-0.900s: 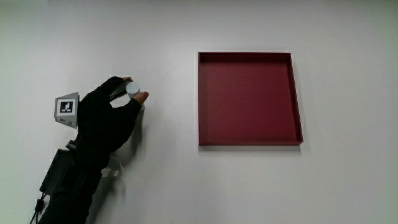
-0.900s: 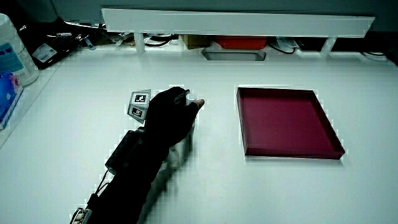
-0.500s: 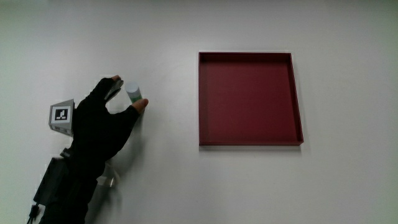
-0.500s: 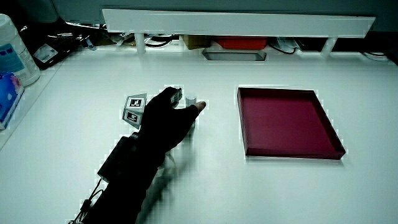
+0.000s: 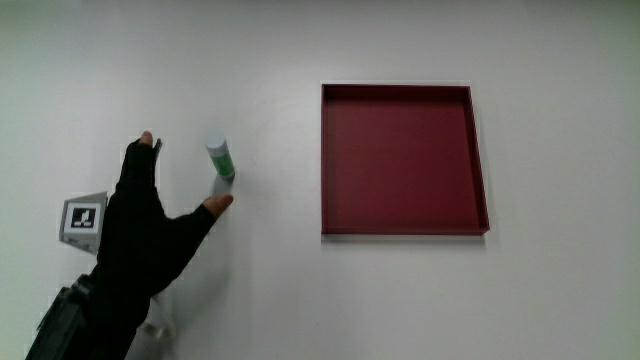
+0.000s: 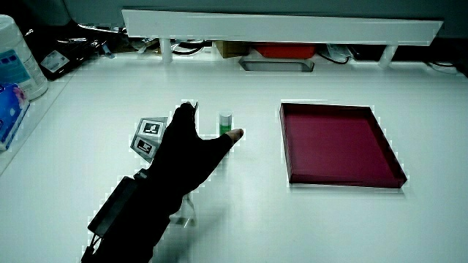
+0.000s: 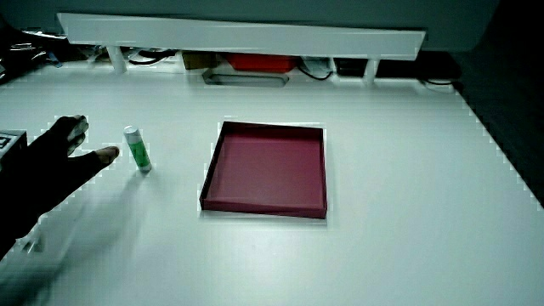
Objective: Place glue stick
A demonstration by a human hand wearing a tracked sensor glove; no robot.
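Main view: white surface [image 5: 260, 300] seen from above.
Glue stick: the glue stick [image 5: 220, 158] stands upright on the surface, beside the red tray [image 5: 403, 228], apart from it.
Hand: the hand [image 5: 145, 225] is just beside the stick, nearer the person.
Grip: wide, fingers spread, holding nothing.

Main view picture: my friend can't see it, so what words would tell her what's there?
A green glue stick stands upright on a white table, just past the open fingers of a black-gloved hand. A shallow dark red tray lies beside it, apart.

text: none legible | cube [image 5: 84, 219]: black-and-white pattern only
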